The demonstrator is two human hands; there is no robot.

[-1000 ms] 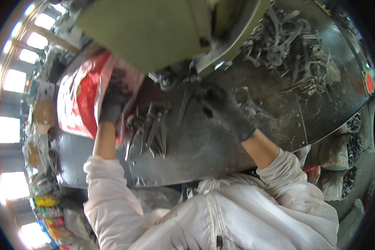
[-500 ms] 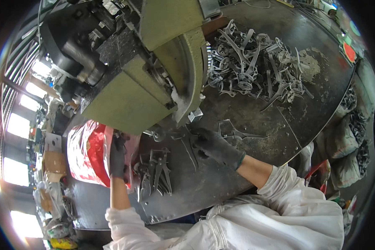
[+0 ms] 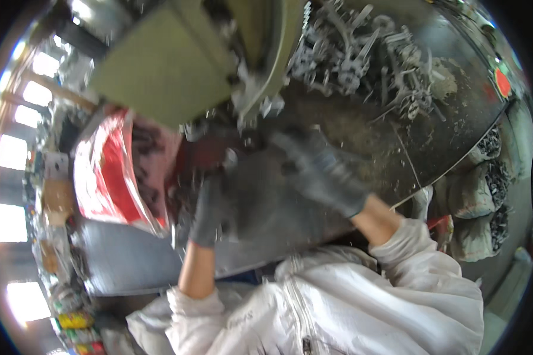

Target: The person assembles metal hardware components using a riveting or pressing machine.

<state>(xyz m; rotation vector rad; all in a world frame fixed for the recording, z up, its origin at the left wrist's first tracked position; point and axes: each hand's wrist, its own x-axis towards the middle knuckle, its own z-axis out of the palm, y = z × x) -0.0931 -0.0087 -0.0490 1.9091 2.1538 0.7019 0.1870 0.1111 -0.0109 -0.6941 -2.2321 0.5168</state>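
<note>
Both hands wear dark grey gloves and are smeared by motion. My left hand [image 3: 208,207] is over the table, just right of a red and white bag [image 3: 103,183] lying with its mouth toward it. Grey metal parts show dimly inside the bag. My right hand [image 3: 326,174] reaches in from the right, below the olive-green machine guard [image 3: 166,65]. Its fingers point toward small metal pieces under the guard. Blur hides the fingers of both hands and whatever they may hold. The metal parts beside my left hand are mostly covered by it.
A heap of grey metal castings [image 3: 349,56] lies on the dark metal table [image 3: 130,254] at the far right. Full sacks [image 3: 465,228] stand beyond the table's right edge. A cardboard box [image 3: 58,195] is on the left. The machine overhangs the table's far side.
My left hand has come out of the bag and moved right over the table. My right hand has shifted slightly. The whole view has moved, with machine and heap now higher in the picture.
</note>
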